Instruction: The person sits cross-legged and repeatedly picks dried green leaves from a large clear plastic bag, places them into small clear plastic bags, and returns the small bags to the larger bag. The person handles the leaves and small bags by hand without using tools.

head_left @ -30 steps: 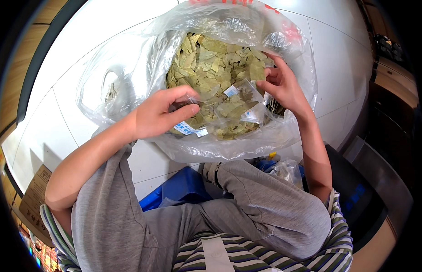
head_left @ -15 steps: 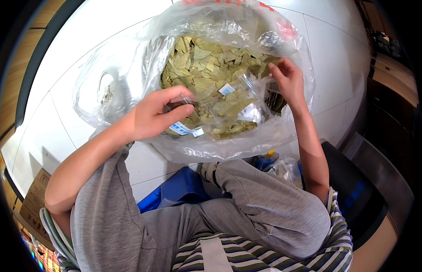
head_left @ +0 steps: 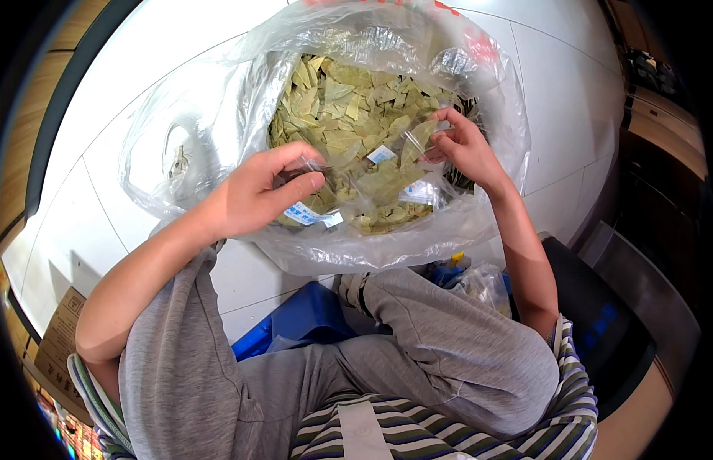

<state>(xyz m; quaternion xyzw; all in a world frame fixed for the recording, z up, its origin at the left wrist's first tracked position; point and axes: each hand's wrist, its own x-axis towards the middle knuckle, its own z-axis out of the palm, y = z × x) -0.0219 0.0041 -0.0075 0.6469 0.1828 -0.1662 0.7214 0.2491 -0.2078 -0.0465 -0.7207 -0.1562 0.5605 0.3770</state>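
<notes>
A large clear plastic bag (head_left: 372,251) stands open before me, full of dried greenish-brown leaves (head_left: 349,107). Over its left part, my left hand (head_left: 257,192) pinches the edge of a small clear plastic bag (head_left: 362,185), which is hard to tell from the leaves behind it. My right hand (head_left: 465,153) is at the right side of the small bag, thumb and fingers closed on a dried leaf (head_left: 422,136). A blue-and-white label (head_left: 310,215) shows below my left fingers. Another label (head_left: 381,154) lies amid the leaves, between my hands.
A blue plastic bin (head_left: 306,314) stands on the white tiled floor (head_left: 96,192) between my legs. A filled clear bag (head_left: 483,287) lies by my right knee. Left is a cardboard box (head_left: 61,353); right, a black padded object (head_left: 601,314). Loose plastic (head_left: 180,146) spreads left of the leaves.
My right hand has moved left and slightly down, from the right edge of the leaf heap toward the small bag, bringing a leaf. My left hand has hardly moved.
</notes>
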